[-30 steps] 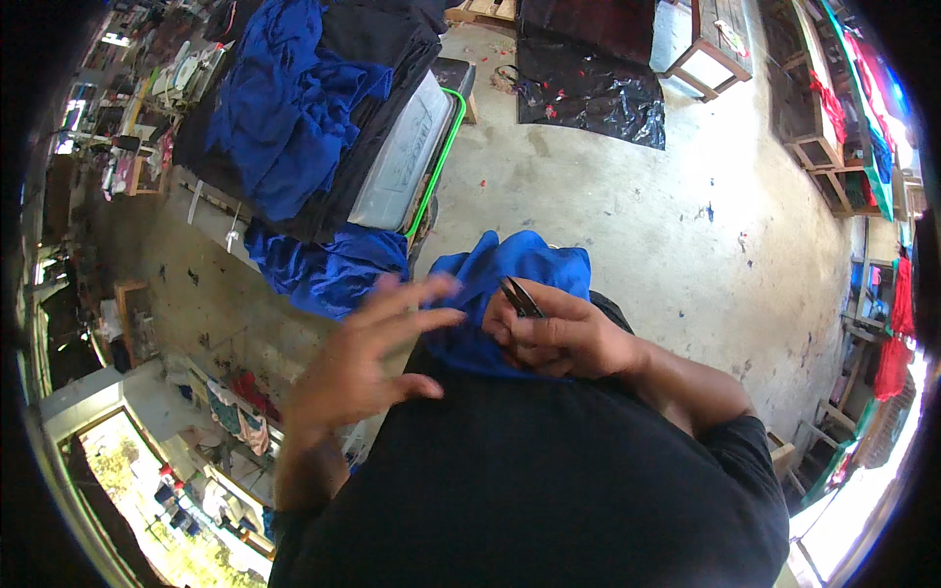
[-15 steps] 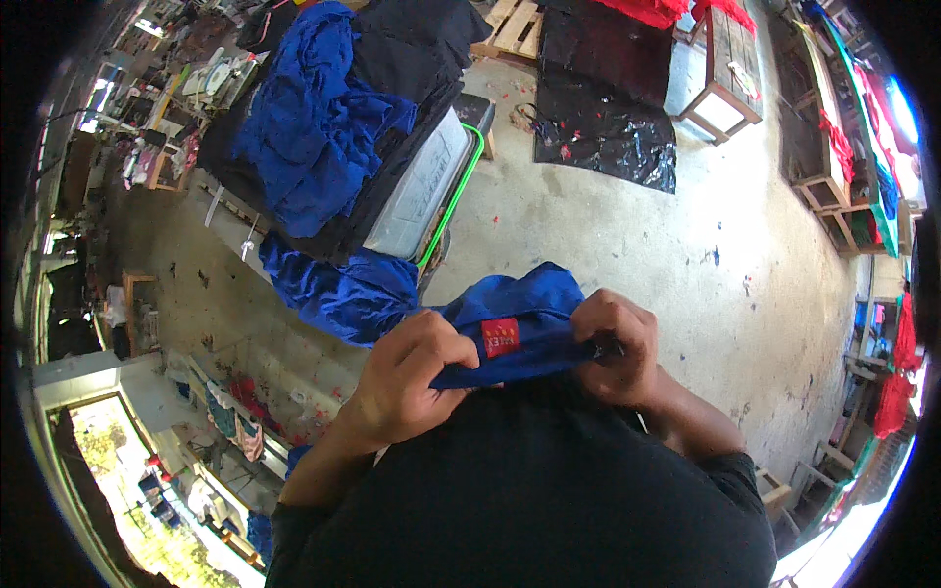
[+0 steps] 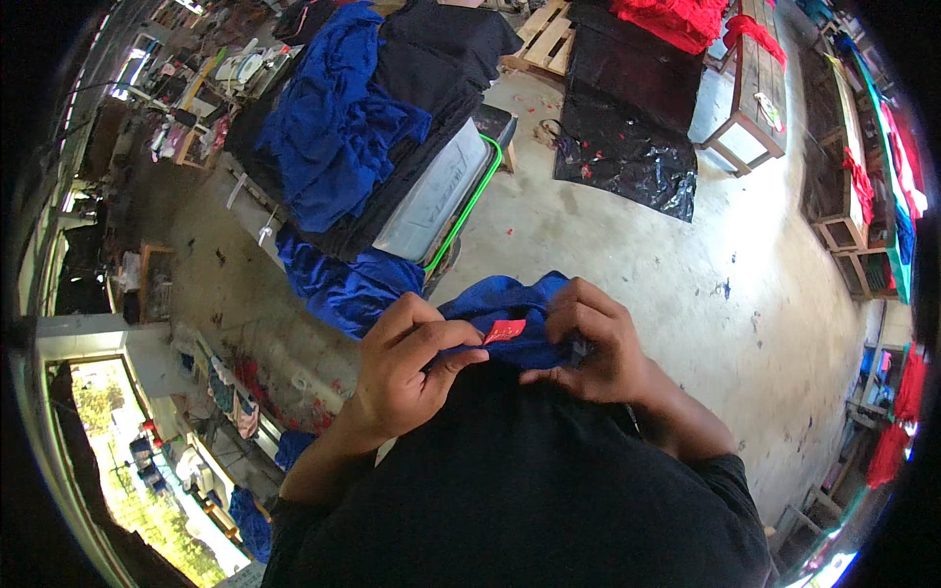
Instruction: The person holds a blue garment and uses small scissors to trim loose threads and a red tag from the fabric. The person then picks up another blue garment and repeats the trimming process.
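Close in front of my body, a blue garment (image 3: pixel 490 300) is stretched between both hands, a small red label (image 3: pixel 505 330) showing on its upper side. My left hand (image 3: pixel 412 363) is closed, pinching the cloth by the label's left end. On the other side, my right hand (image 3: pixel 596 343) has its fingers curled around the garment's right edge; its fingertips are partly hidden. More blue cloth (image 3: pixel 343 284) hangs to the left, below a pile of dark cloth; whether it joins the held piece I cannot tell.
Ahead to the left, a blue cloth heap (image 3: pixel 333 137) lies on black fabric (image 3: pixel 446 49) beside a grey bin (image 3: pixel 426 196) with a green rim. A black plastic sheet (image 3: pixel 627 147) covers some floor near a wooden bench (image 3: pixel 750 108). Red cloth (image 3: pixel 676 18) lies at the back.
Both hands still hold the blue garment, with less of it showing between them. The right hand has shifted slightly left and turned, and the label now looks tilted. The surroundings have shifted in view.
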### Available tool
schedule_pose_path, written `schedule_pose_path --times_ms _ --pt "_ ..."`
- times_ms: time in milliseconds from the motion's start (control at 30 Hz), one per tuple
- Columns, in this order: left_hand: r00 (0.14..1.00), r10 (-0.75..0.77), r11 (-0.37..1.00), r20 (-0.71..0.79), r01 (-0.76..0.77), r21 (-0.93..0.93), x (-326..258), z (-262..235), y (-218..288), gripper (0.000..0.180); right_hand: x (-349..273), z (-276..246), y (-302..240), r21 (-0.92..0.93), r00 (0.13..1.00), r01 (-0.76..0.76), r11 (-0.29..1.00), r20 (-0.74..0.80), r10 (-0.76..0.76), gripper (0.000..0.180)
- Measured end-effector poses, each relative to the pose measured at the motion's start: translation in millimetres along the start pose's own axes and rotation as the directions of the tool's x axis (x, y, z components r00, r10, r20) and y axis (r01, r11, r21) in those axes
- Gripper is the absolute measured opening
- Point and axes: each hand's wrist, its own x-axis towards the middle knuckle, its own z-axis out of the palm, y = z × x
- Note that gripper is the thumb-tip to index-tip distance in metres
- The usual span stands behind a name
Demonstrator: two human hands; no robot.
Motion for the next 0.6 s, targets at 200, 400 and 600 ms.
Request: schedule_pose_path --times_ms 200,400,600 --pt "0.998 -0.025 0.996 0.053 0.03 -0.088 17.3 3.4 11.5 0.019 21.7 -3.4 -18.6 0.264 0.988 -0.147 0.953 -0.012 0.155 0.036" --pt "0.987 -0.037 0.996 -0.154 0.048 0.068 42.5 5.9 10.6 0.018 43.8 -17.9 -8.2 0.484 0.912 -0.387 0.785 0.325 0.249 0.022" --pt "0.626 -0.78 0.556 -0.012 0.684 -0.472 -8.8 35.3 26.6 0.024 52.4 6.4 3.3 0.536 0.863 -0.505 0.677 0.287 0.416 0.011"
